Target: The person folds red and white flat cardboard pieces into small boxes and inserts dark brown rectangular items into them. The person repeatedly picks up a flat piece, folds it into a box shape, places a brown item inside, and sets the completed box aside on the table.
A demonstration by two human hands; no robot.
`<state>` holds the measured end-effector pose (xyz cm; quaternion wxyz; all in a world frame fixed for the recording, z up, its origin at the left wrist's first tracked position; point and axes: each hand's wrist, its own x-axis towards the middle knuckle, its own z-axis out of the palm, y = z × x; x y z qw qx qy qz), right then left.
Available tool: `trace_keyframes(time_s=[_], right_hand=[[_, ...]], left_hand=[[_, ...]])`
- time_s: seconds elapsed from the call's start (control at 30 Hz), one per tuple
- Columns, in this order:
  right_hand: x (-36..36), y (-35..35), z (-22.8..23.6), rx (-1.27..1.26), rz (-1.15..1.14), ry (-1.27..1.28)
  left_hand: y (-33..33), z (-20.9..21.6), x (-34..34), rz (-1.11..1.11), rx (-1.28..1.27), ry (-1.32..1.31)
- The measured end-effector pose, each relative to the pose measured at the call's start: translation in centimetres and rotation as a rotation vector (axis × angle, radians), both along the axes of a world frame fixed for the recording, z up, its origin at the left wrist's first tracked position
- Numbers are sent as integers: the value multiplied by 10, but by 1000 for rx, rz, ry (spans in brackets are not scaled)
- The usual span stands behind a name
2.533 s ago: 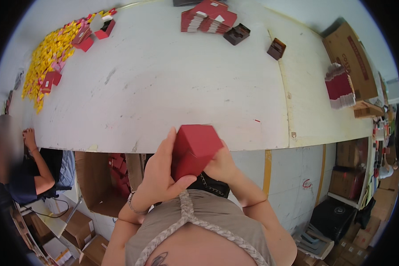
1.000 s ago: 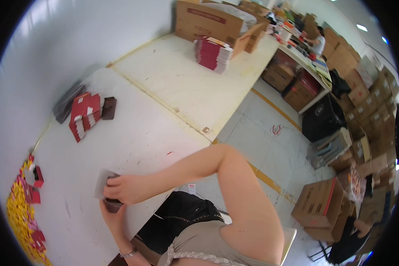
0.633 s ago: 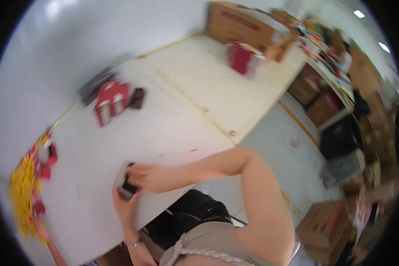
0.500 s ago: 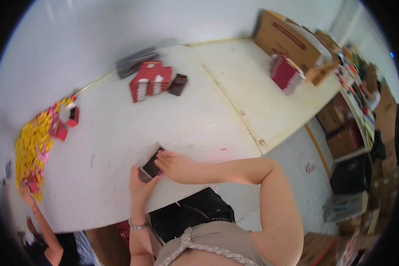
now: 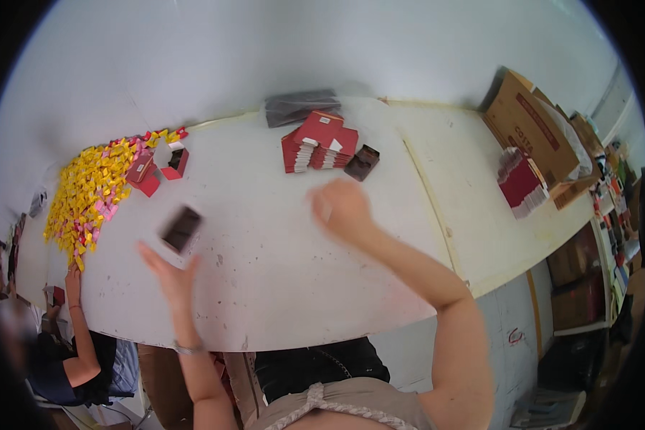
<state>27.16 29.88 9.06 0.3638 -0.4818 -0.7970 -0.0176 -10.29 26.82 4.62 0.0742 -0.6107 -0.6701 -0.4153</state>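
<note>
My left hand (image 5: 170, 278) is over the left-middle of the table, thumb and fingers spread. Just beyond its fingertips is a small box (image 5: 182, 229) with a dark inside, blurred by motion; a gap shows between it and the hand. My right hand (image 5: 342, 211) is curled and smeared by motion, near a dark brown tray (image 5: 362, 163). Whether its fingers hold anything is hidden. Beside that tray lie stacks of flat red cartons (image 5: 321, 143).
A heap of yellow and pink wrapped pieces (image 5: 93, 186) covers the far left, with two opened red boxes (image 5: 173, 163) beside it. Another person's arm (image 5: 82, 322) reaches in at left. A cardboard box (image 5: 534, 132) and more red cartons (image 5: 522, 185) stand at right.
The small box has left my hands and is farther left on the table. My left hand has opened; my right hand has moved away toward the red cartons. The view has shifted.
</note>
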Motion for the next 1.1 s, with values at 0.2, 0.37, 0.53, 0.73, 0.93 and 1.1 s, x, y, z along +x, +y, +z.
trace_keyframes(time_s=[0.2,0.37,0.53,0.73,0.93,1.1], right_hand=[[129,198,-28,-447,-1053,329],[173,252,32,-12,-669,395],[191,249,93,-72,-548,425],[248,237,80,-227,-363,798],[278,195,49,-324,-319,1203],[305,166,37,-400,-175,1241]], left_hand=[[22,33,9,-53,43,38],[122,23,76,-537,-112,-33],[294,7,185,-506,-207,15],[421,-25,247,-773,-489,-240],[428,-17,288,-742,-201,101],[428,-2,326,-884,-201,-46]])
